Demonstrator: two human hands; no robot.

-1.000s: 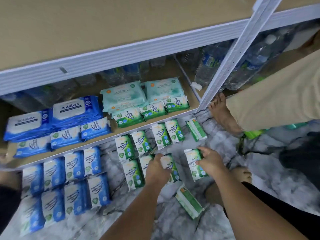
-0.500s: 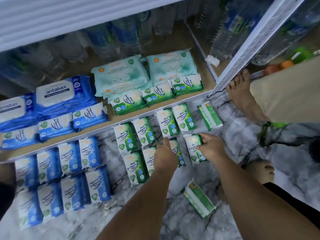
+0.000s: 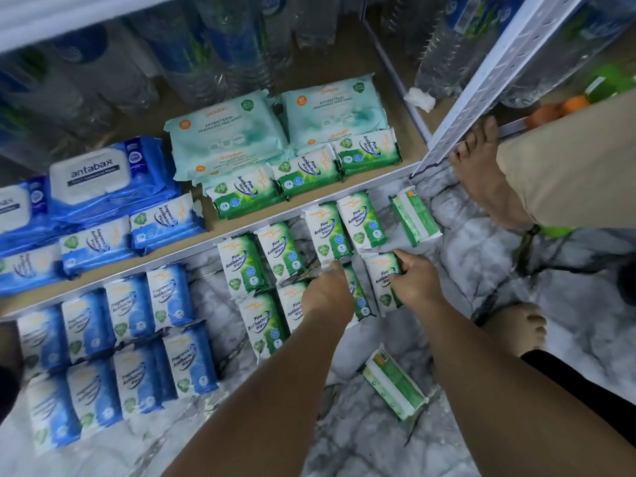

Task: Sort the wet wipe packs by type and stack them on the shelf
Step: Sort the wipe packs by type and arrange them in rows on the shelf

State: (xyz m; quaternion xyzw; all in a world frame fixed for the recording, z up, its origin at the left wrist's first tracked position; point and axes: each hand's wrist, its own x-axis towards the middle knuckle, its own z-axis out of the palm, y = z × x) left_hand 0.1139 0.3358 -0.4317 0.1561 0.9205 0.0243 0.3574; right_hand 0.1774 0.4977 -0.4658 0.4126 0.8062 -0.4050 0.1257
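Several green pine wipe packs (image 3: 359, 226) lie in rows on the marble floor in front of the shelf (image 3: 241, 228). My right hand (image 3: 411, 280) grips one green pack (image 3: 380, 273) at its right edge. My left hand (image 3: 327, 294) lies over another green pack (image 3: 358, 294) beside it, and its fingers are hidden. Three green packs (image 3: 306, 172) rest on the shelf's front, with large mint packs (image 3: 227, 132) behind them. Blue fragrance-free packs (image 3: 168, 297) lie on the floor at left, and blue antabax packs (image 3: 99, 180) on the shelf.
Water bottles (image 3: 213, 46) fill the back of the shelf. A white upright post (image 3: 495, 80) stands at right, with another person's bare foot (image 3: 481, 173) and beige trouser leg beside it. Two green packs lie face down, one near the post (image 3: 413, 220), one by my arm (image 3: 395, 383).
My head has dropped closer to the shelf. Both hands have moved forward, bringing their green packs up against the row of green packs on the floor.
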